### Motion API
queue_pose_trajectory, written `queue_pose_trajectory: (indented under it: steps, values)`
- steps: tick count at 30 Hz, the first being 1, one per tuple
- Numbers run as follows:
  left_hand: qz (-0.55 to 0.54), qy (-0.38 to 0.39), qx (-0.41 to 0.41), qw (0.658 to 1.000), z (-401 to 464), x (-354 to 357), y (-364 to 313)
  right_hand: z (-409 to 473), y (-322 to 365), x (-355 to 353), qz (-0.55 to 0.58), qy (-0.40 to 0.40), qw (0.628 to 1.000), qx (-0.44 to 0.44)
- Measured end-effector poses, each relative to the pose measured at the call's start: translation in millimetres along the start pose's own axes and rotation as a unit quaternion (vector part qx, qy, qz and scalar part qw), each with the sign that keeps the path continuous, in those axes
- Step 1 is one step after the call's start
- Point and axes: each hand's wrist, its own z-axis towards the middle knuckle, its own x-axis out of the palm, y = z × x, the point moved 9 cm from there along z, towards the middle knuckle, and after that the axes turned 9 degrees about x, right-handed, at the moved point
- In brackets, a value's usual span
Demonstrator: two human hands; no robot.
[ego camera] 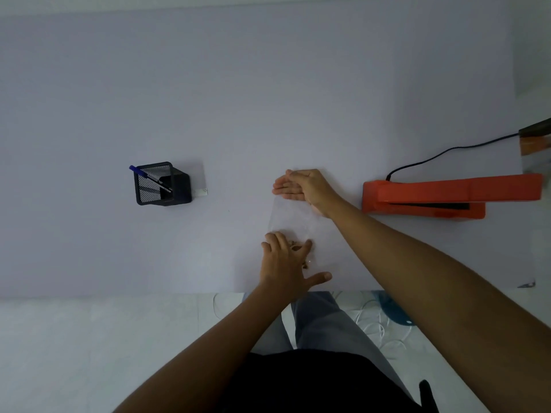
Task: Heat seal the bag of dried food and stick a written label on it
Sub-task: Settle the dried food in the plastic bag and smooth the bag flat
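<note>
Pen holder (162,184), black mesh, far left on the white tabletop (268,84), w/ a blue-capped pen (149,177) leaning inside. Small white slip (203,191) touching its right side, prob. the label, too small to confirm.

Center: clear plastic bag (293,222) lies flat on tabletop, long axis running away from the person. Dried food (298,251) bunched at the near end; far end looks empty and flat.

L hand (286,260) at near end of bag, palm down, fingers spread over the food, thumb stuck out to the right near the tabletop edge. Not pinching anything, just pressing down.

R hand (301,186) at far end of bag, fingers straight and pressed together, pointing left, laid flat on the bag's top edge. R forearm crosses diagonally from lower right.

Right of bag, apart from it: orange heat sealer (447,193), lid arm raised a bit off the base, dark sealing strip visible in the gap. Black cord (447,152) runs from its left-rear end up toward the right frame edge.

Near edge of frame: grey trousers, pale floor w/ white cables.
</note>
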Motion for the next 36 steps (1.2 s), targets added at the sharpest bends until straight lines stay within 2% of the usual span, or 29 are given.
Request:
queue_pose_trajectory:
  steps: [4, 13, 17, 22, 28, 30, 33, 36]
  values:
    - [0.011, 0.013, 0.003, 1.000, -1, -4, -5, -22, -9, -3, 0.048, -0.009, 0.999, -0.012]
    - [0.035, 0.012, 0.002, 0.999, 0, -1, -8, -60, -78, -10, 0.000, 0.004, 0.999, 0.042]
    - [0.037, 0.023, 0.007, 0.999, -1, -1, -10, -49, -62, -14, -0.029, -0.009, 0.999, 0.027]
    - [0.023, 0.020, 0.000, 1.000, 0, 0, -8, -26, -27, -40, 0.029, -0.050, 0.998, -0.002]
    - [0.011, 0.025, -0.006, 1.000, 3, 4, -7, -30, -14, -41, 0.031, -0.074, 0.996, -0.041]
    - [0.010, 0.021, -0.005, 1.000, 1, 3, -8, -41, -23, -29, 0.020, -0.062, 0.997, -0.044]
    - [0.018, 0.013, -0.002, 1.000, 0, 3, -9, -56, -53, -4, -0.014, -0.012, 1.000, -0.009]
    - [0.016, -0.001, -0.006, 1.000, 0, 2, -9, -55, -68, 4, -0.008, 0.002, 1.000, 0.021]
